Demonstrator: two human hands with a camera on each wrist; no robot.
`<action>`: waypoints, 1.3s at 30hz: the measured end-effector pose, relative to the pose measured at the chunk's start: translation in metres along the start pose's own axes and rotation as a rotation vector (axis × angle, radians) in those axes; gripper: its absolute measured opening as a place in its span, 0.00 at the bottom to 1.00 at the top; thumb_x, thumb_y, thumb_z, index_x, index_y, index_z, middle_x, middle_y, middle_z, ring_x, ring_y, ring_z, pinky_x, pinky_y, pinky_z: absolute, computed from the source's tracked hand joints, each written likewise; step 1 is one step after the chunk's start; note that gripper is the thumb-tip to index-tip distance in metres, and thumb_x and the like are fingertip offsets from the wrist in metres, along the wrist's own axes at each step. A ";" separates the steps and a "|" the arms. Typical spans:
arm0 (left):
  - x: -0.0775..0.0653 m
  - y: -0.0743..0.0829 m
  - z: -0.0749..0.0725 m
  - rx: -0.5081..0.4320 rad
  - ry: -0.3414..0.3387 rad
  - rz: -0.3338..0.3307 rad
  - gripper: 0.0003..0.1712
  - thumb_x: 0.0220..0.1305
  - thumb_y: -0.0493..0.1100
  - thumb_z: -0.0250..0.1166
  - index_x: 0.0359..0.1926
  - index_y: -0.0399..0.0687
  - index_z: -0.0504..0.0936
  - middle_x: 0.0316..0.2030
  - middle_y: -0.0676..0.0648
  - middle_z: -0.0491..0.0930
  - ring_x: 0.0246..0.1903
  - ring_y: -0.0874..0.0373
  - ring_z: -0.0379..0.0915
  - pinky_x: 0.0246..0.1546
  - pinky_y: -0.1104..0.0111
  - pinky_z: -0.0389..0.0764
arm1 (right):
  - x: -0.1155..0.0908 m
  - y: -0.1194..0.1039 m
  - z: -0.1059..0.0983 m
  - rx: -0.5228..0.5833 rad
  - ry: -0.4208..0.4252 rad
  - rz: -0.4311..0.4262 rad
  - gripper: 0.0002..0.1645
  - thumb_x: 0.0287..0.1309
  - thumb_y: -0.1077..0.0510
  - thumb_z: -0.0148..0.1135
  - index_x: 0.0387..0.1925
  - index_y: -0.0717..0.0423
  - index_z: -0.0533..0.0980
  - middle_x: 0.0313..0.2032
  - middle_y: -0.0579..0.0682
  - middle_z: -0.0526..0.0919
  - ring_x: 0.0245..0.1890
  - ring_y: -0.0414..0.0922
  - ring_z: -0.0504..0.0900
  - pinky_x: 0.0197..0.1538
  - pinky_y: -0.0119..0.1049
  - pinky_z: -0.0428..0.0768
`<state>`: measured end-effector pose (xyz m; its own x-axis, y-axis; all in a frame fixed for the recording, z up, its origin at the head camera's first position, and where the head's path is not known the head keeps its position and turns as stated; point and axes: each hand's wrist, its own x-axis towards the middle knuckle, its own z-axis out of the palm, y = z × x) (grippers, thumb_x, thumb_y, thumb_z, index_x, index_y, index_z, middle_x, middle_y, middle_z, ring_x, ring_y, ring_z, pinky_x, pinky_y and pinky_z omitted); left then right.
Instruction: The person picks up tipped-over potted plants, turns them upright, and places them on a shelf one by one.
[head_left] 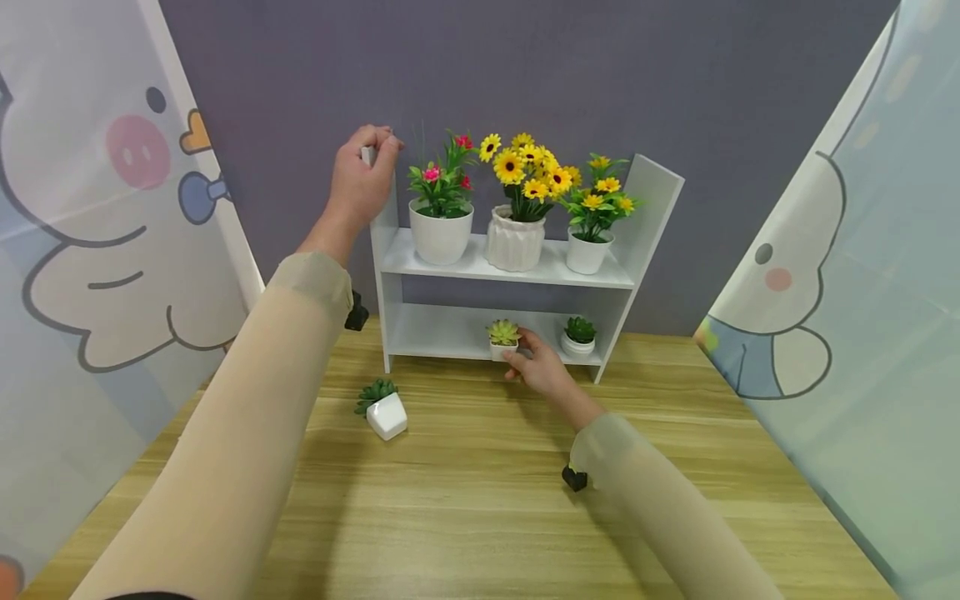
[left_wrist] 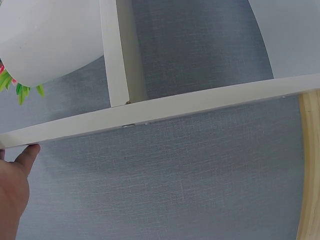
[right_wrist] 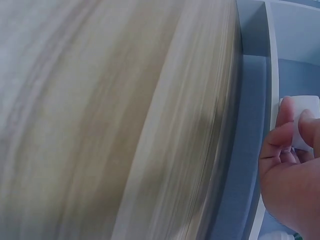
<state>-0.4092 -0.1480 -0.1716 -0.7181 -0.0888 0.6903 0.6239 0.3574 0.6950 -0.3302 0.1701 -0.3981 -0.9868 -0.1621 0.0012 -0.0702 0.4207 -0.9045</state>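
A white two-tier shelf (head_left: 510,319) stands against the grey backdrop. My left hand (head_left: 362,182) grips the top of its left side panel (left_wrist: 65,128), thumb and fingers on either side of the board. With my right hand (head_left: 546,372) I pinch a small potted succulent (head_left: 503,335), yellow-green in a white square pot (right_wrist: 303,119), at the front edge of the lower tier. To its right on that tier is a dark green succulent (head_left: 579,335) in a round white pot. Another succulent (head_left: 386,412) in a white square pot lies tipped over on the table, left of centre.
The upper tier bears a pink-flowered plant (head_left: 441,232), sunflowers in a ribbed white pot (head_left: 515,242) and a smaller yellow-flowered plant (head_left: 588,252). Cartoon-printed panels flank the wooden table (head_left: 465,500) on both sides.
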 end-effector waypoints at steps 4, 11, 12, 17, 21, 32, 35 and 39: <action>0.001 0.000 -0.001 -0.004 0.004 0.003 0.15 0.82 0.52 0.57 0.32 0.61 0.76 0.54 0.51 0.84 0.76 0.65 0.71 0.75 0.70 0.73 | 0.003 -0.002 0.004 -0.010 0.009 -0.029 0.42 0.84 0.53 0.59 0.88 0.54 0.53 0.82 0.65 0.63 0.31 0.39 0.85 0.44 0.37 0.84; 0.000 -0.001 -0.002 -0.002 0.006 0.009 0.14 0.82 0.52 0.57 0.33 0.60 0.76 0.54 0.51 0.83 0.76 0.64 0.70 0.76 0.70 0.72 | 0.007 -0.004 0.010 -0.002 0.026 -0.040 0.41 0.84 0.55 0.59 0.87 0.56 0.54 0.80 0.67 0.65 0.27 0.38 0.83 0.42 0.33 0.86; 0.000 -0.001 -0.002 0.001 0.005 0.010 0.14 0.82 0.52 0.57 0.33 0.60 0.76 0.55 0.51 0.83 0.76 0.64 0.70 0.76 0.70 0.72 | 0.007 -0.004 0.011 -0.006 0.028 -0.040 0.41 0.84 0.55 0.59 0.87 0.56 0.54 0.80 0.67 0.65 0.27 0.38 0.83 0.41 0.33 0.86; 0.000 0.000 -0.001 0.002 0.008 0.015 0.14 0.82 0.52 0.57 0.33 0.60 0.76 0.55 0.51 0.83 0.76 0.63 0.71 0.75 0.69 0.74 | 0.010 -0.003 0.012 -0.026 0.037 -0.035 0.42 0.84 0.53 0.59 0.87 0.56 0.53 0.80 0.67 0.66 0.26 0.37 0.83 0.40 0.32 0.84; 0.000 0.000 -0.001 0.004 0.006 0.009 0.15 0.82 0.52 0.57 0.32 0.62 0.75 0.55 0.52 0.83 0.75 0.64 0.71 0.74 0.70 0.74 | 0.012 -0.003 0.012 -0.034 0.037 -0.024 0.43 0.84 0.52 0.59 0.88 0.55 0.52 0.81 0.66 0.65 0.27 0.38 0.83 0.40 0.32 0.84; 0.001 0.000 -0.001 0.018 0.000 -0.002 0.15 0.82 0.53 0.56 0.32 0.62 0.75 0.59 0.48 0.83 0.76 0.65 0.70 0.73 0.68 0.75 | 0.013 -0.003 0.012 0.009 0.025 0.010 0.43 0.84 0.52 0.58 0.89 0.52 0.50 0.82 0.64 0.63 0.28 0.39 0.83 0.40 0.34 0.84; 0.001 -0.001 0.000 0.016 0.004 0.003 0.15 0.82 0.52 0.56 0.33 0.60 0.76 0.58 0.49 0.83 0.75 0.65 0.71 0.73 0.69 0.75 | 0.014 -0.003 0.012 0.015 0.023 0.013 0.43 0.84 0.53 0.58 0.88 0.52 0.50 0.82 0.64 0.63 0.28 0.39 0.83 0.40 0.34 0.84; 0.001 -0.001 0.001 0.010 0.005 0.018 0.15 0.82 0.51 0.57 0.36 0.50 0.79 0.56 0.49 0.83 0.76 0.64 0.71 0.73 0.69 0.75 | 0.013 -0.002 0.011 0.012 0.019 0.016 0.44 0.85 0.52 0.58 0.89 0.52 0.50 0.83 0.63 0.62 0.29 0.39 0.84 0.40 0.35 0.83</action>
<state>-0.4110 -0.1479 -0.1720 -0.7054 -0.0873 0.7034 0.6333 0.3682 0.6807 -0.3410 0.1568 -0.4008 -0.9903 -0.1387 -0.0052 -0.0529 0.4121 -0.9096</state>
